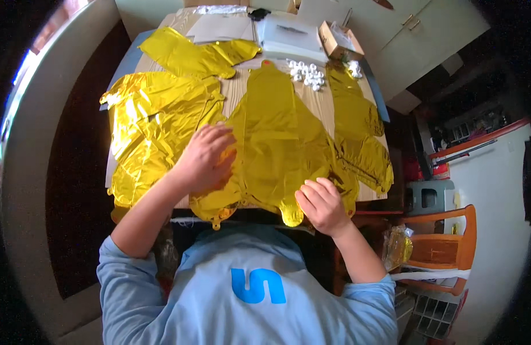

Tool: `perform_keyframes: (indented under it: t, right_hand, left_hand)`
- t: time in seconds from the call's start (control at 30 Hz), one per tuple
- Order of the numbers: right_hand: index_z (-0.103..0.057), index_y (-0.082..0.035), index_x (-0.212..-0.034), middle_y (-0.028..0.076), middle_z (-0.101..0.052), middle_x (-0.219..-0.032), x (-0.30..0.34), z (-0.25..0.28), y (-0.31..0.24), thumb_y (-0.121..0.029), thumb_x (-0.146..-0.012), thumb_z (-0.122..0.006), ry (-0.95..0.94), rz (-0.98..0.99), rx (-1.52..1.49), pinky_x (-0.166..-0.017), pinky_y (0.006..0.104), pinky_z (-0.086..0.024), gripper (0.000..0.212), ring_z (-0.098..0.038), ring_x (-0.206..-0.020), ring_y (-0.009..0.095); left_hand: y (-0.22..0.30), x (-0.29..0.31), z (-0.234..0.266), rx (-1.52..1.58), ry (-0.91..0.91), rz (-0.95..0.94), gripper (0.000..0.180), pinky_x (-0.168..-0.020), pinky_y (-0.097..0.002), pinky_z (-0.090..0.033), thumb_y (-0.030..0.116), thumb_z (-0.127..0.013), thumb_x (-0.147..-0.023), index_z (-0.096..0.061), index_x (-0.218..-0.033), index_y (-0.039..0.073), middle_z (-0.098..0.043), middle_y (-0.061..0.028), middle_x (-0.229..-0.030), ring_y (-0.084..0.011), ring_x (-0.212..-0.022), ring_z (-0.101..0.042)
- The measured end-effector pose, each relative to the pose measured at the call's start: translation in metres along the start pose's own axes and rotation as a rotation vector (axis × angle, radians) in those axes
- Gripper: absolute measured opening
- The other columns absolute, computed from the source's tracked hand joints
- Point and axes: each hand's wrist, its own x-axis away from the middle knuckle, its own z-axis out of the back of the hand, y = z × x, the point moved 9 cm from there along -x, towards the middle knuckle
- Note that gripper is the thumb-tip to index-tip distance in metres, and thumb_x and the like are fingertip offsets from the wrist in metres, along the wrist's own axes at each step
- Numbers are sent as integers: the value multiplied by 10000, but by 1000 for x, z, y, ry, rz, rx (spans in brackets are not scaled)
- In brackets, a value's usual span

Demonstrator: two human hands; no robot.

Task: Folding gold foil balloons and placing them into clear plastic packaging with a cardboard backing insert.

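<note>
In front of me a flat, shiny gold foil balloon (271, 126) lies spread on the table, its lower edge with a rounded tab reaching the near edge. My left hand (207, 158) is over its left part, fingers loosely apart, with nothing seen in them; their reflection shows in the foil. At the near edge, beside the rounded tab, my right hand (323, 207) has its fingers curled and pinched at the foil's rim. Its fingertips are partly hidden. A wrinkled gold foil sheet (153, 115) lies to the left, close to my left forearm.
More gold foil lies at the far left (190, 54) and right (357, 121) of the wooden table (237, 86). Small white pieces (307, 75) sit near a clear plastic box (291, 37) and an open cardboard box (339, 41). A wooden chair (467, 241) stands to the right.
</note>
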Motion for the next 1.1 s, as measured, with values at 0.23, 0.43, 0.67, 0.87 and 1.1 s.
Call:
perform_keyframes:
  t: [0.23, 0.43, 0.67, 0.87, 1.1]
  right_hand:
    - [-670, -15, -979, 130, -668, -1014, 0, -7, -10, -121, -847, -605, -46, -25, -6, -986, 456, -473, 182, -647, -1038, 279]
    - [-676, -9, -1044, 131, -666, -1071, 7, 1, -17, -140, -846, -620, -65, -65, 27, -993, 472, -460, 244, -633, -1060, 295]
    - [-660, -51, -869, 87, -615, -837, 60, 44, -32, -248, -784, -716, 96, -345, -207, -692, 407, -442, 222, -589, -743, 268]
    - [-668, -25, -1005, 63, -688, -912, 191, -78, -15, -426, -988, -607, 273, -1627, -1306, -641, 263, -489, 406, -660, -730, 159]
    - [-678, -31, -988, 66, -706, -848, 152, -66, 0, -371, -965, -663, 561, -1693, -1278, -588, 245, -465, 342, -643, -659, 129]
  left_hand:
    - [20, -23, -19, 36, -45, -134, 375, -1089, -488, -399, 219, -715, -876, -614, -1187, 34, -548, -203, -1343, -400, -1270, -499]
    - [21, -17, -50, 76, -154, -192, 386, -1086, -495, -398, 230, -715, -865, -614, -1178, 28, -541, -204, -1338, -397, -1266, -500]
    - [19, -13, -49, 58, -102, -161, 407, -1086, -506, -397, 228, -722, -848, -605, -1181, 24, -550, -204, -1322, -414, -1265, -497]
    - [32, -23, -35, 56, -28, -197, 418, -1118, -504, -360, 254, -733, -837, -612, -1177, 43, -561, -186, -1309, -387, -1272, -499]
    - [49, -35, -64, 109, -112, -327, 442, -1047, -511, -432, 201, -757, -820, -608, -1205, 44, -560, -201, -1294, -408, -1248, -517]
